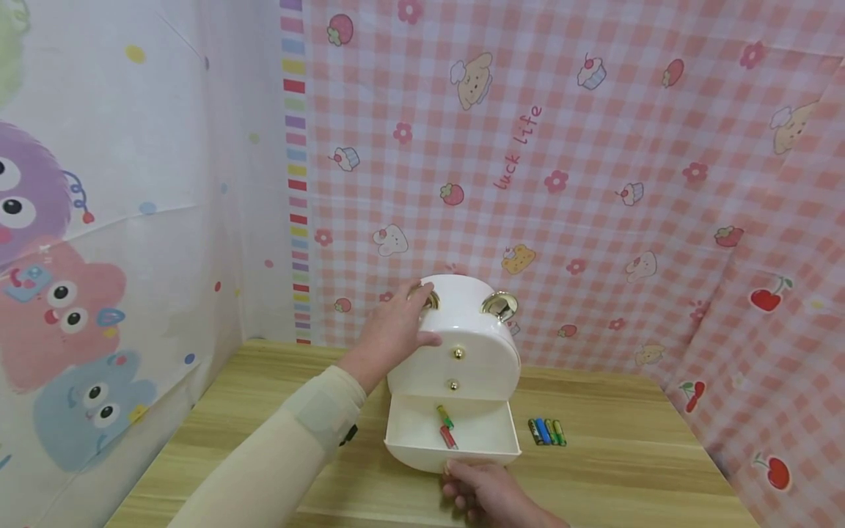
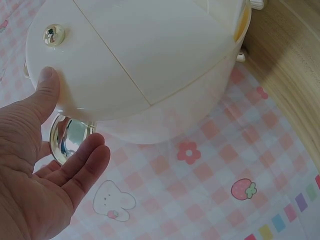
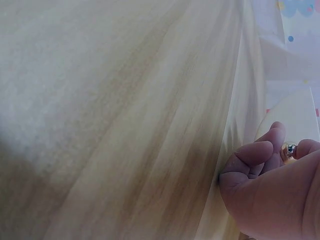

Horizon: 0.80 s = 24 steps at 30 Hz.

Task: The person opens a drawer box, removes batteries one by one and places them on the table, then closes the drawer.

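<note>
A white rounded drawer box [image 1: 485, 367] with gold ears stands on the table, its bottom drawer [image 1: 488, 433] pulled out. Inside lie a green and yellow battery [image 1: 445, 417] and a red battery [image 1: 449, 438]. My left hand [image 1: 394, 326] holds the box at its upper left, thumb on the front face and fingers around the gold ear [image 2: 67, 139]. Below the drawer front, my right hand [image 1: 488, 490] pinches the drawer's gold knob [image 3: 288, 150] between thumb and finger. Its other fingers are curled in near the tabletop.
Several batteries [image 1: 547, 433] lie side by side on the wooden table [image 1: 614, 469], right of the drawer. A pink checked cloth [image 1: 422, 183] hangs close behind the box. Another printed cloth [image 1: 165, 279] hangs on the left. The other gold ear [image 1: 499, 306] tops the box's right side.
</note>
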{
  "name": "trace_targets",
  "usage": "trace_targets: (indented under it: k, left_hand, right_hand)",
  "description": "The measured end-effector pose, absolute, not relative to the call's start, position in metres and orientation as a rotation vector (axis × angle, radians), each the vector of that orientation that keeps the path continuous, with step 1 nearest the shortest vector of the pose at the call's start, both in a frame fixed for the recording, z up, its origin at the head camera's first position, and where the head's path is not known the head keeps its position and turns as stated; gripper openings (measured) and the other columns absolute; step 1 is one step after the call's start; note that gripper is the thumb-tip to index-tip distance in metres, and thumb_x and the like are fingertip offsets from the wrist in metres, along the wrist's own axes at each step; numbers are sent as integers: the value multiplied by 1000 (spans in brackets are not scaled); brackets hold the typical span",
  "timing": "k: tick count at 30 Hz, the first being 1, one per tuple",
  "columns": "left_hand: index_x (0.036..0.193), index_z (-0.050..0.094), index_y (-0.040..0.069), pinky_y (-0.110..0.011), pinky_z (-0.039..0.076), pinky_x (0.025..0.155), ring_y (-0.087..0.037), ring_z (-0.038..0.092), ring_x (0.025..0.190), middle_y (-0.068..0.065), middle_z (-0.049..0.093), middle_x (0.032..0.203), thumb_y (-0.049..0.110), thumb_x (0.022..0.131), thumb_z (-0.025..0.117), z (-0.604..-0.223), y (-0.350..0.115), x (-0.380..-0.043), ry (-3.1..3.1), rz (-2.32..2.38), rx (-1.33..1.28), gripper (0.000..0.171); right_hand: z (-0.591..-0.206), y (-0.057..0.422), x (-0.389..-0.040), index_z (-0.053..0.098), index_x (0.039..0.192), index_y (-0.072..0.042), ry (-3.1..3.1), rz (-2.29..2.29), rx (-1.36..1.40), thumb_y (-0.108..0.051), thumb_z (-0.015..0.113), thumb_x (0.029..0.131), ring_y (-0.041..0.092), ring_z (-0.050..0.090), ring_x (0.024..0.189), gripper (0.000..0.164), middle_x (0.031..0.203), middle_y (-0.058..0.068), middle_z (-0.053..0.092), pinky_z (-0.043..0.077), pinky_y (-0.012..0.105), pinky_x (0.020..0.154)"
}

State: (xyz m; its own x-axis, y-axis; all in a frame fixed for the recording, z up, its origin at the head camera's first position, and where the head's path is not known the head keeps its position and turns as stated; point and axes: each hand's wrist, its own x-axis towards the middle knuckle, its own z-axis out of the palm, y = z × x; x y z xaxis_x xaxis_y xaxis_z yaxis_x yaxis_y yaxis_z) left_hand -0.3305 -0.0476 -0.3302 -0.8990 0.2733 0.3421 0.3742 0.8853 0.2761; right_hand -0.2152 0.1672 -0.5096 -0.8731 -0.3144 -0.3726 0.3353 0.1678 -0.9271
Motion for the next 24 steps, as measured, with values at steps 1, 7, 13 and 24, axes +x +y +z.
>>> trace_targets:
  k: [1, 7, 13, 24]
  left_hand:
    - [165, 41, 16, -60, 57, 107, -43, 66, 130, -14, 39, 170, 48, 87, 86, -330, -48, -330, -2758, -484, -486, 96]
    - [164, 41, 16, -59, 59, 105, -42, 67, 127, -14, 40, 170, 50, 87, 86, -331, -48, -331, -2747, -467, -495, 96]
    - [164, 41, 16, -59, 59, 105, -42, 67, 128, -13, 39, 170, 50, 87, 86, -331, -48, -331, -2750, -463, -493, 96]
    - [165, 40, 16, -59, 59, 105, -42, 66, 129, -14, 40, 170, 50, 87, 86, -331, -48, -332, -2758, -457, -489, 97]
  right_hand:
    - [-510, 168, -215, 77, 108, -4, 1964, -1751, 21, -44, 63, 106, 7, 60, 72, 42, 85, -7, 76, 46, 22, 65]
    - [-510, 168, -210, 77, 109, -5, 1959, -1738, 33, -43, 63, 106, 7, 61, 72, 41, 86, -6, 76, 46, 22, 65]
    - [-510, 171, -206, 78, 110, -4, 1948, -1728, 41, -43, 63, 106, 8, 61, 73, 42, 86, -6, 76, 45, 22, 66]
    - [-513, 173, -203, 77, 110, -4, 1933, -1753, 62, -38, 64, 106, 8, 63, 75, 37, 86, -4, 76, 49, 22, 70]
